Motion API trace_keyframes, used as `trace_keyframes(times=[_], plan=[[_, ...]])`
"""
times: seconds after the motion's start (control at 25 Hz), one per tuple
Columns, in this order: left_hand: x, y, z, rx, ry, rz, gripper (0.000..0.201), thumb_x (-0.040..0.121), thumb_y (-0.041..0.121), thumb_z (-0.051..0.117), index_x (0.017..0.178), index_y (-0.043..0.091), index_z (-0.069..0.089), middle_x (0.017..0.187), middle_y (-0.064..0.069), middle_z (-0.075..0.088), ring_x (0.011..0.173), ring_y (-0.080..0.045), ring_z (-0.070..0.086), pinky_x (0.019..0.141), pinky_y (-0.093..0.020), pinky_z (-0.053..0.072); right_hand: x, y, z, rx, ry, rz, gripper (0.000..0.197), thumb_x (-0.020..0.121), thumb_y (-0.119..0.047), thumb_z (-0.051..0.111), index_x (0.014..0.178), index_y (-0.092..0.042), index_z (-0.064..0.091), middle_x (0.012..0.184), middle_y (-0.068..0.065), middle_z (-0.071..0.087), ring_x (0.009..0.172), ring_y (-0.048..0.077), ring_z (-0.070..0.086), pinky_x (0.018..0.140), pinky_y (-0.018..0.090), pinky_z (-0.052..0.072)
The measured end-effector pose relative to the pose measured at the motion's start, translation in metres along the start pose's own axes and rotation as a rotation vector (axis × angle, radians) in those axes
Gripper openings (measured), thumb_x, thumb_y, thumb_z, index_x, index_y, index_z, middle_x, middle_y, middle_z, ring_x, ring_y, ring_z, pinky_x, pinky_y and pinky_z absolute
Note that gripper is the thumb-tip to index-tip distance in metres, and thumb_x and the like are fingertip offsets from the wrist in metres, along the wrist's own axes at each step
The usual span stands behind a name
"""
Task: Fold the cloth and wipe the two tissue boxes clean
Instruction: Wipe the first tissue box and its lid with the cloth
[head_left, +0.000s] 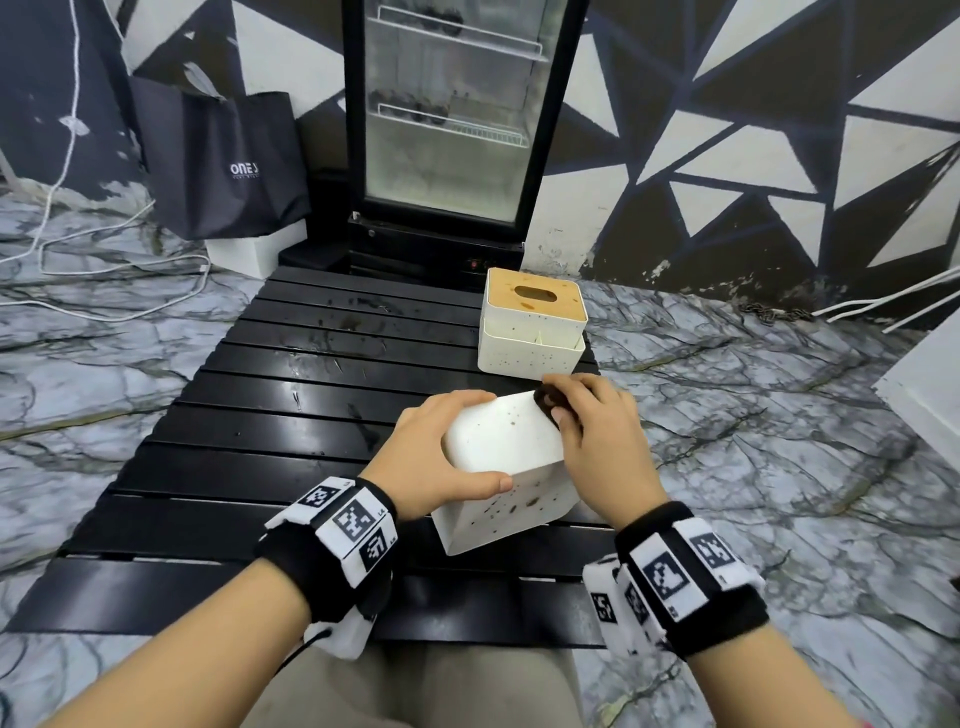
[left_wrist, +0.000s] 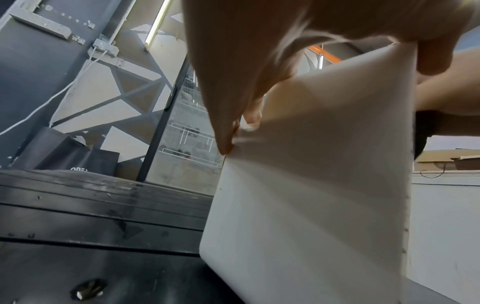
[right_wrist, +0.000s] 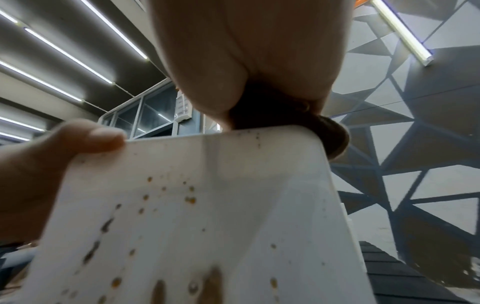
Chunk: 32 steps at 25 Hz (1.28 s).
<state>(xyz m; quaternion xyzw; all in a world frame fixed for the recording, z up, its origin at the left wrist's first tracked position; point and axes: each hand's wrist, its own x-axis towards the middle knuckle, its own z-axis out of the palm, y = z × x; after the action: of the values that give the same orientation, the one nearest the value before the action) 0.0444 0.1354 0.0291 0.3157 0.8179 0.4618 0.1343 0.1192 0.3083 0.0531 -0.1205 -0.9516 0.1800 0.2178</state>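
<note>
A white tissue box (head_left: 506, 467) stands tipped on the black slatted table (head_left: 260, 415), its near side (right_wrist: 207, 216) spattered with brown drips. My left hand (head_left: 441, 447) grips its left end, thumb on the near face and fingers over the top (left_wrist: 298, 185). My right hand (head_left: 587, 431) holds a folded dark brown cloth (head_left: 549, 404) and presses it on the box's upper far-right corner; the cloth (right_wrist: 330, 135) bulges past that corner. A second white box with a wooden slotted lid (head_left: 532, 325) stands upright behind, also speckled.
A glass-door fridge (head_left: 447, 114) stands past the table's far end. A black paper bag (head_left: 223, 161) and white cables (head_left: 104, 260) lie on the marble floor at left. A white object's corner (head_left: 924, 395) shows at right. Dried smears mark the table slats.
</note>
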Motion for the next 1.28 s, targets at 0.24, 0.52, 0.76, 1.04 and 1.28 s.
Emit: trace_keyframes(times=[0.24, 0.52, 0.76, 1.04, 1.28], plan=[[-0.002, 0.001, 0.003, 0.012, 0.035, 0.006, 0.085, 0.052, 0.053, 0.076, 0.129, 0.044, 0.04, 0.122, 0.021, 0.043, 0.119, -0.012, 0.031, 0.098, -0.027, 0.029, -0.006, -0.024, 0.012, -0.016, 0.019, -0.057, 0.034, 0.092, -0.018, 0.044, 0.125, -0.025, 0.05, 0.122, -0.001, 0.05, 0.111, 0.023, 0.039, 0.093, 0.036, 0.039], [-0.003, 0.003, 0.006, -0.012, 0.046, 0.002, 0.085, 0.055, 0.052, 0.078, 0.13, 0.043, 0.04, 0.124, 0.02, 0.042, 0.118, -0.01, 0.028, 0.098, -0.026, 0.027, 0.004, -0.01, 0.006, 0.023, 0.001, -0.019, 0.036, 0.092, -0.013, 0.045, 0.125, -0.024, 0.051, 0.125, 0.0, 0.05, 0.113, 0.022, 0.037, 0.091, 0.024, 0.028], [-0.004, 0.002, 0.006, -0.004, 0.065, 0.024, 0.077, 0.063, 0.042, 0.082, 0.128, 0.042, 0.042, 0.127, 0.019, 0.043, 0.117, -0.009, 0.029, 0.098, -0.025, 0.028, -0.02, -0.023, 0.013, 0.141, -0.005, -0.136, 0.036, 0.088, -0.02, 0.041, 0.121, -0.028, 0.054, 0.12, -0.009, 0.051, 0.111, 0.011, 0.036, 0.091, 0.014, 0.026], [-0.003, 0.002, 0.01, -0.006, 0.064, -0.002, 0.082, 0.061, 0.045, 0.082, 0.131, 0.042, 0.04, 0.13, 0.018, 0.041, 0.119, -0.01, 0.027, 0.1, -0.026, 0.025, 0.01, 0.011, 0.002, 0.051, 0.015, 0.038, 0.035, 0.091, -0.01, 0.045, 0.123, -0.023, 0.053, 0.124, 0.002, 0.051, 0.114, 0.026, 0.041, 0.089, 0.022, 0.026], [-0.004, 0.0, 0.013, -0.029, 0.08, -0.003, 0.087, 0.044, 0.063, 0.069, 0.125, 0.049, 0.041, 0.126, 0.021, 0.044, 0.117, -0.009, 0.03, 0.097, -0.023, 0.028, -0.017, -0.024, 0.014, 0.128, 0.016, -0.106, 0.036, 0.088, -0.018, 0.043, 0.12, -0.031, 0.055, 0.119, -0.008, 0.052, 0.109, 0.013, 0.038, 0.093, 0.023, 0.032]])
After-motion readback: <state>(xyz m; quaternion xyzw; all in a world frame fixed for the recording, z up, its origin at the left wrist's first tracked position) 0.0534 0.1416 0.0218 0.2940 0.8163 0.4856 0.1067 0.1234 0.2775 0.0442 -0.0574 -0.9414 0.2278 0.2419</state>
